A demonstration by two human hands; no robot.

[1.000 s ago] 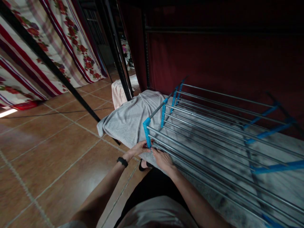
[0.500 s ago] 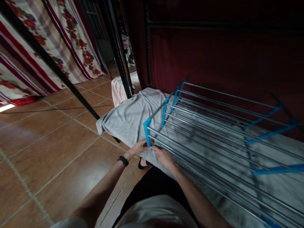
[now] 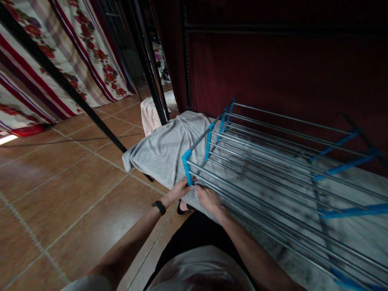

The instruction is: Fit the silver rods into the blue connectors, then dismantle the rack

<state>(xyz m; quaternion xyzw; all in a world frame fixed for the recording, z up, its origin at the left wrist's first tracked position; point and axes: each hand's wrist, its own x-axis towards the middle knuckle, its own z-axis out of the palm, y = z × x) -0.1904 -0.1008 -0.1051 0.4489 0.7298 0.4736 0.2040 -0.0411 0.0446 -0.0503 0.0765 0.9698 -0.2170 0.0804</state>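
A rack of several metal rods joined by blue plastic brackets lies on a surface covered with grey cloth. My left hand is closed around the lower end of the nearest blue bracket; its fingertips are partly behind the plastic. Close beside it, my right hand pinches the end of a metal rod at that bracket. The tips of both hands nearly meet there. Whether the rod end sits inside the bracket is too small to tell.
Grey cloth drapes over the near end of the surface. A black metal post rises behind it, and a slanting black bar crosses on the left. Dark red panel stands behind the rack. A thin cable crosses the tiled floor.
The view has shifted slightly. Both hands stay at the same bracket and rod end, with hardly any visible movement.
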